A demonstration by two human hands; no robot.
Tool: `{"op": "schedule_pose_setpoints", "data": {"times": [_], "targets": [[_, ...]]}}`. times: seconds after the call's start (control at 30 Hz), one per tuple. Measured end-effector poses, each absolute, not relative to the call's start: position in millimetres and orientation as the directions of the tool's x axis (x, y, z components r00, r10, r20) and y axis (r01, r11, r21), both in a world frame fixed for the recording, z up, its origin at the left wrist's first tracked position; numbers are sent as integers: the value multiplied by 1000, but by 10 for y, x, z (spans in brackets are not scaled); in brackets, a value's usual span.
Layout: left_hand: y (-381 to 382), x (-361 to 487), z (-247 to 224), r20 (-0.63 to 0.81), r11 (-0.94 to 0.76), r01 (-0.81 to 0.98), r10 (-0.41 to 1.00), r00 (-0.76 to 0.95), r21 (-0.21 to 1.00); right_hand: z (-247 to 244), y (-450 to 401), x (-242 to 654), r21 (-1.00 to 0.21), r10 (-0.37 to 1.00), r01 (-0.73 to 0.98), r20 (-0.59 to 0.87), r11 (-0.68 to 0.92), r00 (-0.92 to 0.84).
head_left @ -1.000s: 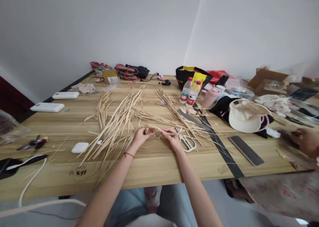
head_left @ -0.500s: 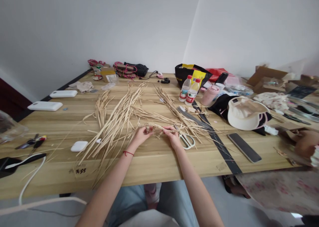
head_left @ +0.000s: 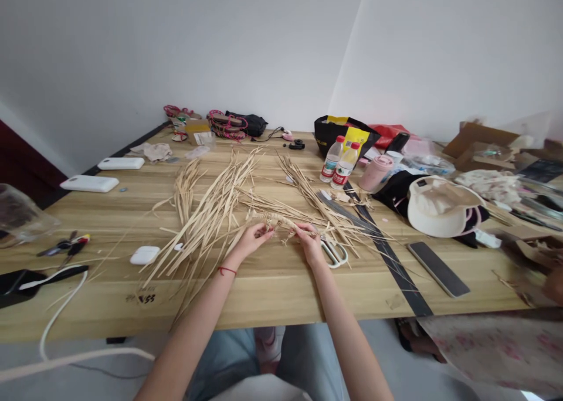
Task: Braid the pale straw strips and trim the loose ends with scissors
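Observation:
Between my two hands a short braid of pale straw (head_left: 281,219) bows upward in a shallow arc just over the table. My left hand (head_left: 253,240) pinches its left part, and my right hand (head_left: 309,241) grips the right end. Small loose straw ends hang from the braid. Long flat straw strips (head_left: 220,199) lie in a loose bundle beyond and left of my left hand. Another straw bundle (head_left: 303,181) fans out behind my right hand. Scissors with pale handles (head_left: 336,254) rest right beside my right hand, their blades partly hidden by straw.
Two bottles (head_left: 341,172), a pink cup (head_left: 376,172) and a cream cap (head_left: 440,207) stand to the right. A dark phone (head_left: 438,268) lies near the front edge. On the left are a white earbud case (head_left: 145,255) and cables (head_left: 65,307). A person's patterned clothing (head_left: 488,342) shows at lower right.
The view has shifted slightly, so the table things appear a little further right. Both hands still hold the braid, which now arches a bit more.

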State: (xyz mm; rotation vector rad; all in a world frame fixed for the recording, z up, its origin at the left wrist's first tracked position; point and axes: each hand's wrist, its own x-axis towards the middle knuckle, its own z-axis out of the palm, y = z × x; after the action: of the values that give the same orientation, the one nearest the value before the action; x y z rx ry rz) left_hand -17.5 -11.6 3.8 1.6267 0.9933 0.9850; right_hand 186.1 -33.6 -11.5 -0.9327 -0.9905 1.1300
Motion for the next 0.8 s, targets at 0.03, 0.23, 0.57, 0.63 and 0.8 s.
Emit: {"op": "schedule_pose_setpoints", "data": {"times": [0.03, 0.23, 0.57, 0.63, 0.8], "targets": [[-116, -185, 60, 136, -193, 129, 924, 357, 973, -119, -328, 1863, -939, 981, -299, 133, 169, 140], [-105, -219, 103, 49, -69, 36, 917, 396, 997, -133, -308, 1866, -924, 985, -357, 87, 135, 148], [-117, -192, 99, 6, 18, -53, 908, 418, 998, -71, -329, 1863, -941, 978, -301, 102, 153, 180], [-114, -196, 102, -3, 28, -56, 915, 403, 998, -63, -329, 1862, -939, 975, -305, 104, 161, 194], [-96, -196, 71, -5, 38, -76, 921, 391, 996, -48, -332, 1854, -930, 975, -336, 86, 152, 204]]}}
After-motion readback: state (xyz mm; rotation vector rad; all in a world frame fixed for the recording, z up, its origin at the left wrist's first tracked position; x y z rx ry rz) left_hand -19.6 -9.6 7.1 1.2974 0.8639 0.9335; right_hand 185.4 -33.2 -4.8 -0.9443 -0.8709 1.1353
